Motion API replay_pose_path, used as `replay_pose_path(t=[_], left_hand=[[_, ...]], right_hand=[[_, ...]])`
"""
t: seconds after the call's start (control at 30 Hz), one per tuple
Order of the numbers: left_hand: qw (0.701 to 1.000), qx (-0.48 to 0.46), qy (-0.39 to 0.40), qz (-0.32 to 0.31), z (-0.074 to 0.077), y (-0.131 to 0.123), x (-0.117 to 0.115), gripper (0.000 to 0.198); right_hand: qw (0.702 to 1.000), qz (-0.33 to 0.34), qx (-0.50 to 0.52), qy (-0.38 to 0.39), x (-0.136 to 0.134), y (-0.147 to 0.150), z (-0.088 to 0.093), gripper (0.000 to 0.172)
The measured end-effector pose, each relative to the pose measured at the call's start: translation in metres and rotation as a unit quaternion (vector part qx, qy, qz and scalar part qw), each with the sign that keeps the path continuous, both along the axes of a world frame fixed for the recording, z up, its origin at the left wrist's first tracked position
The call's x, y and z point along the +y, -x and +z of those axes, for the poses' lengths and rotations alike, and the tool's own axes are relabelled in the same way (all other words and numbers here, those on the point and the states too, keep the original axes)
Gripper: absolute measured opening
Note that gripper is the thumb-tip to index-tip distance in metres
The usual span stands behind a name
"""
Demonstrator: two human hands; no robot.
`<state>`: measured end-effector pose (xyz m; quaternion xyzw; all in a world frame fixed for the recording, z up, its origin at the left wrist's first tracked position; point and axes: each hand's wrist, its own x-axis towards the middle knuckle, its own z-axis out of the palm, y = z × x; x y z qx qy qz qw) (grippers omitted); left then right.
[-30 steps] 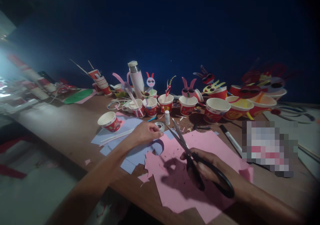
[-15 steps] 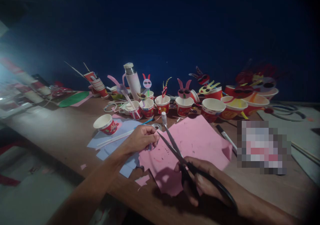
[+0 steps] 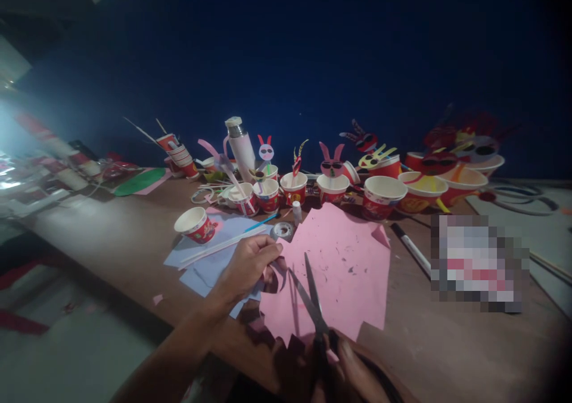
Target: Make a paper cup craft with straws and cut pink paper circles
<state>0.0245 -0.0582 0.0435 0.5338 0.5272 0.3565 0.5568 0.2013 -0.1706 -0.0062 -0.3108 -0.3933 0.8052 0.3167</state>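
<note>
My left hand (image 3: 255, 264) is closed in a pinch on a small curved piece of pink paper (image 3: 280, 276), above the left edge of a large pink sheet (image 3: 330, 260). At the lower middle, my right hand (image 3: 353, 370) is wrapped round black-handled scissors (image 3: 318, 318). The scissor blades are apart and point up and away, just right of the small piece, without touching it. Dark marks and ragged cut edges show on the large sheet. Blue paper sheets (image 3: 196, 273) lie left of it, under white sticks.
Red-and-white paper cups (image 3: 385, 195) stand in a row at the back, several with paper rabbit figures. A lone cup (image 3: 195, 225) sits on the blue paper. Behind are a pink thermos (image 3: 240, 149); nearer, a tape roll (image 3: 283, 231), small bottle (image 3: 297, 212) and marker (image 3: 411, 249).
My right hand and the scissors have moved left and down. The large pink sheet has turned and shifted. The small curved piece shows more clearly in my left hand.
</note>
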Motion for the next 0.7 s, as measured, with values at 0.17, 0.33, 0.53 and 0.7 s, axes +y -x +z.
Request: replay_pose_path(t=[0.17,0.33,0.53,0.7], left_hand=[[1.0,-0.004,-0.007,0.002,-0.004,-0.003,-0.004,0.021],[0.999,-0.031,-0.015,0.004,-0.008,-0.002,-0.007,0.02],[0.993,-0.103,0.057,-0.013,-0.015,-0.004,-0.019,0.021],[0.983,-0.146,0.108,-0.037,-0.02,-0.01,-0.031,0.02]], right_hand=[[1.0,0.017,0.005,-0.013,0.004,-0.001,0.003,0.055],[1.0,0.017,0.015,-0.012,0.007,-0.002,0.005,0.056],[0.997,-0.002,0.062,0.046,0.007,0.004,-0.004,0.05],[0.992,-0.051,0.087,0.078,0.004,0.013,-0.011,0.045]])
